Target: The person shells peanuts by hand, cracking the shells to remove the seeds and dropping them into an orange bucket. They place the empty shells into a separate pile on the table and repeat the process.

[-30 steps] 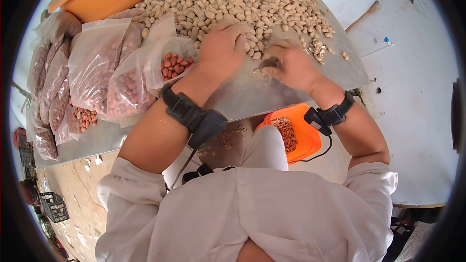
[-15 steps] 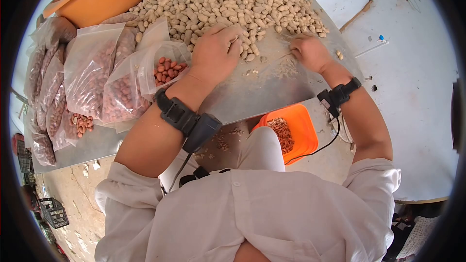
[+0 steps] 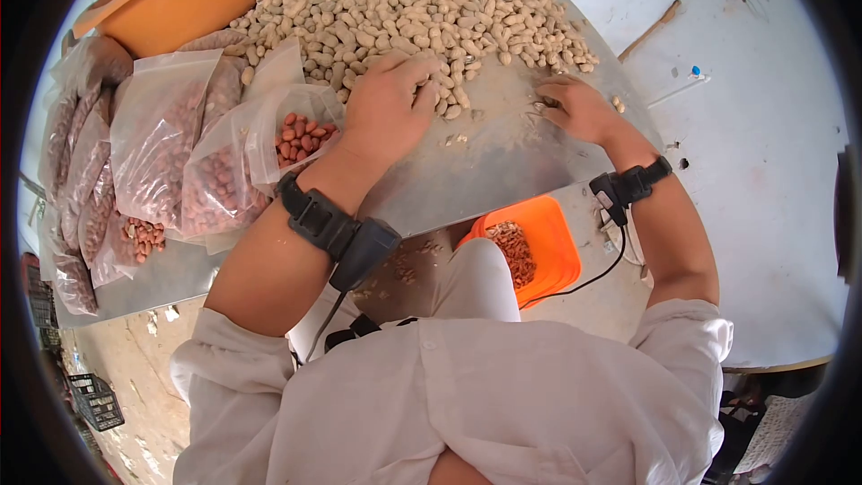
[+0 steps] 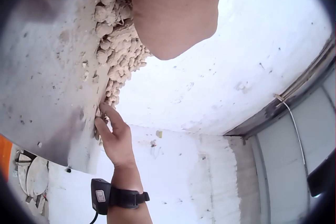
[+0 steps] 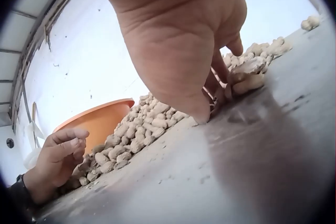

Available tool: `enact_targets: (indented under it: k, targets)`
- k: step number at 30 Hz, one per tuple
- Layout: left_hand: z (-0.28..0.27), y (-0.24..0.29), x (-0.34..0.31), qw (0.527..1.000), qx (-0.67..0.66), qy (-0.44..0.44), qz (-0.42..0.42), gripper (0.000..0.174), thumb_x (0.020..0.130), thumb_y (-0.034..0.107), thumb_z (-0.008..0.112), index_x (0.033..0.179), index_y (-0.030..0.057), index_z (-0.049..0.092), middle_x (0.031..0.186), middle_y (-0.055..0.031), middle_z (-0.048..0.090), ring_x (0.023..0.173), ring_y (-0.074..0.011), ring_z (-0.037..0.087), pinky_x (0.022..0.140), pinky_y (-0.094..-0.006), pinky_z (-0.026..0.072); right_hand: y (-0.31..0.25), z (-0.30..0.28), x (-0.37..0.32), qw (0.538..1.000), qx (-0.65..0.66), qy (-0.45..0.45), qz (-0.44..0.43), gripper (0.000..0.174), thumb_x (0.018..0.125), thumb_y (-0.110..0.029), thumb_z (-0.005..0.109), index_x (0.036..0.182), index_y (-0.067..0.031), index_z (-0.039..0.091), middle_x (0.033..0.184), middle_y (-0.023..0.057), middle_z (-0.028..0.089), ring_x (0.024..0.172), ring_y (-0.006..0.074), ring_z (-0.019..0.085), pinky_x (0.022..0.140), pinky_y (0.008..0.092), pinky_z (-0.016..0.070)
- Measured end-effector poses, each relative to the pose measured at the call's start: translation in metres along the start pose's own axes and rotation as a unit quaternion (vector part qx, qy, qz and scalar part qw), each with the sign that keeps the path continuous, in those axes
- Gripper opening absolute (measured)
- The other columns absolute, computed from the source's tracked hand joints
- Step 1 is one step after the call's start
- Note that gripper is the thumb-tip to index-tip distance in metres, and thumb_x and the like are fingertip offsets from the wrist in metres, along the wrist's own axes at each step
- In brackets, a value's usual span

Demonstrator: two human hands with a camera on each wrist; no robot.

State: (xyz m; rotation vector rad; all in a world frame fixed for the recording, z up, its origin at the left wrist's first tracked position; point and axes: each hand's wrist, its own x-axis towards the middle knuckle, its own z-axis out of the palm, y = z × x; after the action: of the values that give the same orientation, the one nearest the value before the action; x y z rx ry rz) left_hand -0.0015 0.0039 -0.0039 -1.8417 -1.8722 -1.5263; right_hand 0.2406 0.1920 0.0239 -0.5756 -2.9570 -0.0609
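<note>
Outward to the right fringe of the peanut pile is where the right hand now sits, away from the spot near the left hand where the two were together a second ago. The left hand has barely shifted.

The right hand lies released, its fingertips down on the surface and touching a pod that lies flat on its side. The rest of the pile spreads beyond it, toward the far edge and to its left. This hand is the nearer one to those stray pods.

The left hand rests on the pile's near fringe with fingers curled; I cannot tell whether it holds a pod. Just to its left stands an open bag of red kernels, with filled bags along the left edge and an orange basin at the far left corner.

Shell crumbs lie between the hands. An orange bin with shells sits below the near edge. Nothing blocks either hand.
</note>
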Motion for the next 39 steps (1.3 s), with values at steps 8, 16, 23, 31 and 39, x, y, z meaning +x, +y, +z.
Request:
enact_targets:
  k: [8,16,23,31,39]
  targets:
    - [0.001,0.003,0.0,1.0,-0.004,0.0,0.009,0.02,0.076,0.01,0.058,0.096,0.0049,0.062,0.086,-0.0113,0.058,0.081,-0.0268,0.057,0.069,-0.0337,0.0458,0.037,-0.038,-0.003,0.985,0.071,-0.021,0.154,0.028,0.071,-0.007,0.058,0.099,-0.003,0.063,0.097,0.0155,0.062,0.09,0.0273,0.058,0.078,0.0347,0.0444]
    - [0.001,0.0,0.001,1.0,-0.005,0.003,0.013,0.019,0.076,0.01,0.059,0.094,0.0045,0.063,0.085,-0.0119,0.058,0.08,-0.0276,0.057,0.069,-0.0343,0.0455,0.043,-0.014,0.012,0.991,0.098,-0.005,0.092,0.033,0.072,0.0,0.054,0.104,-0.0044,0.061,0.105,0.0147,0.059,0.105,0.0265,0.052,0.088,0.0345,0.0408]
    - [0.002,0.002,0.0,1.0,-0.008,-0.002,-0.001,0.019,0.074,0.013,0.058,0.092,0.0065,0.062,0.086,-0.0127,0.059,0.081,-0.03,0.057,0.07,-0.0379,0.0466,0.057,-0.013,0.008,0.989,0.041,-0.078,0.123,0.025,0.07,-0.002,0.052,0.091,-0.0031,0.065,0.094,0.0138,0.063,0.092,0.0296,0.057,0.081,0.0351,0.0451]
    - [0.002,0.002,0.001,1.0,-0.012,-0.01,-0.009,0.021,0.075,0.012,0.058,0.094,0.0067,0.063,0.088,-0.0124,0.059,0.083,-0.03,0.057,0.071,-0.037,0.0468,-0.018,-0.011,0.003,0.985,0.154,0.041,-0.067,0.015,0.072,-0.012,0.061,0.083,-0.0026,0.063,0.086,0.0135,0.061,0.085,0.0297,0.057,0.076,0.0356,0.0456]
    - [0.002,0.004,0.0,1.0,-0.022,-0.009,-0.013,0.02,0.075,0.011,0.058,0.094,0.0063,0.063,0.087,-0.0113,0.058,0.083,-0.029,0.057,0.071,-0.0366,0.0469,0.03,-0.013,-0.017,0.999,0.021,0.01,0.032,0.013,0.074,-0.008,0.06,0.084,-0.0009,0.062,0.082,0.0126,0.061,0.084,0.0289,0.055,0.074,0.0349,0.0446]
